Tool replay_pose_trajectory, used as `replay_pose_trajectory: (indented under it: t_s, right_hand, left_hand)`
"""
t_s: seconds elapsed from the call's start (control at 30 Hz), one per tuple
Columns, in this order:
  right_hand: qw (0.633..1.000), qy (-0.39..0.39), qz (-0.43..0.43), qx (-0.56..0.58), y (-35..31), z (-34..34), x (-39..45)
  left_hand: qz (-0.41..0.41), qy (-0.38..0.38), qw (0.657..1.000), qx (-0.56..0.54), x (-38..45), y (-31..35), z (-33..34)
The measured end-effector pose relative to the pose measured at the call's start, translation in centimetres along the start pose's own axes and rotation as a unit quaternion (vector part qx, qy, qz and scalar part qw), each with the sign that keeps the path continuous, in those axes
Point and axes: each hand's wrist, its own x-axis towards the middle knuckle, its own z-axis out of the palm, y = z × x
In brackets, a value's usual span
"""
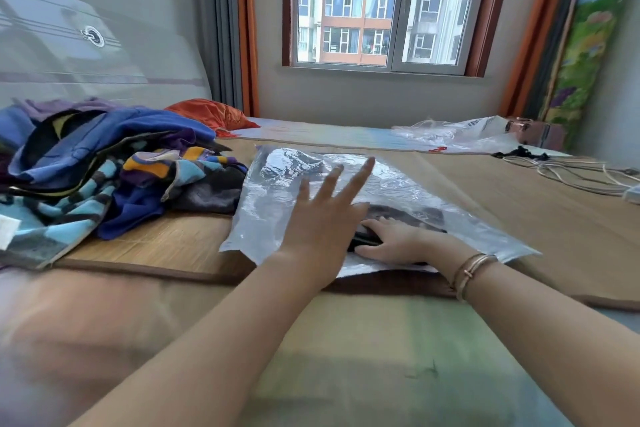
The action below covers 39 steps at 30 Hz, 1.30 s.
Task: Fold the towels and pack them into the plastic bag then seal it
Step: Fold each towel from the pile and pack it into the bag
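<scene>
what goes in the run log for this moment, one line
stage: packing | left hand: open, flat on bag | right hand: open, on dark towel at bag mouth | towel pile: left, unfolded | seal: not done

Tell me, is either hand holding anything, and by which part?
Neither grips anything. The left hand lies open, fingers spread, over the plastic bag. The right hand rests flat at the bag's near open end, on the dark towel inside.
</scene>
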Motion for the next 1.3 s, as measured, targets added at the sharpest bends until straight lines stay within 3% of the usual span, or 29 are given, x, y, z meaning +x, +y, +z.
replay_pose_trajectory:
  t_s: [0.1, 0.23, 0.4, 0.57, 0.67, 0.73, 0.83, 0.87, 1.0, 1.13, 1.2, 1.3]
  right_hand:
    - [0.995, 0.057, 0.018, -0.079, 0.5, 0.6, -1.5]
    - [0.957, 0.151, 0.034, -0.244, 0.6, -0.1, -0.8]
    - [0.938, 0.189, 0.108, -0.270, 1.1, -1.4, 3.3]
    - [0.929, 0.233, 0.082, -0.276, 1.3, -1.8, 6.2]
    - [0.940, 0.266, 0.073, -0.201, 1.7, -1.6, 7.6]
    - [0.962, 0.233, 0.076, -0.120, 2.5, -1.4, 8.8]
    - [0.989, 0.114, 0.098, 0.008, 3.8, -1.0, 10.4]
    - [0.989, 0.117, 0.094, 0.007, 4.1, -0.9, 10.7]
    - [0.956, 0.262, 0.040, -0.127, 3.8, -0.9, 11.2]
    - [0.960, 0.268, 0.018, -0.075, 3.5, -0.8, 12.6]
    - [0.978, 0.205, 0.015, -0.020, 3.5, -0.6, 13.5]
    - [0.995, 0.040, -0.002, 0.093, 2.8, -0.3, 14.0]
  left_hand:
    - [0.005, -0.003, 0.998, -0.056, 1.5, 0.9, 0.4]
    - [0.029, 0.026, 0.996, -0.086, 2.2, 0.6, 0.2]
    - [0.066, 0.085, 0.989, -0.102, 2.2, -0.8, 0.0]
    - [0.081, 0.142, 0.982, -0.095, 2.3, -2.3, 1.0]
    - [0.087, 0.149, 0.980, -0.095, 2.5, -3.0, 1.8]
    - [0.091, 0.146, 0.980, -0.097, 2.6, -3.2, 1.9]
    - [0.081, 0.148, 0.980, -0.100, 2.9, -3.6, 1.9]
    - [0.079, 0.148, 0.980, -0.104, 3.0, -3.7, 1.9]
    - [0.068, 0.152, 0.980, -0.112, 3.4, -4.1, 2.1]
    - [0.067, 0.155, 0.978, -0.121, 3.6, -4.1, 2.0]
    - [0.067, 0.147, 0.979, -0.123, 3.6, -4.1, 2.1]
    - [0.059, 0.134, 0.981, -0.129, 3.6, -4.4, 2.6]
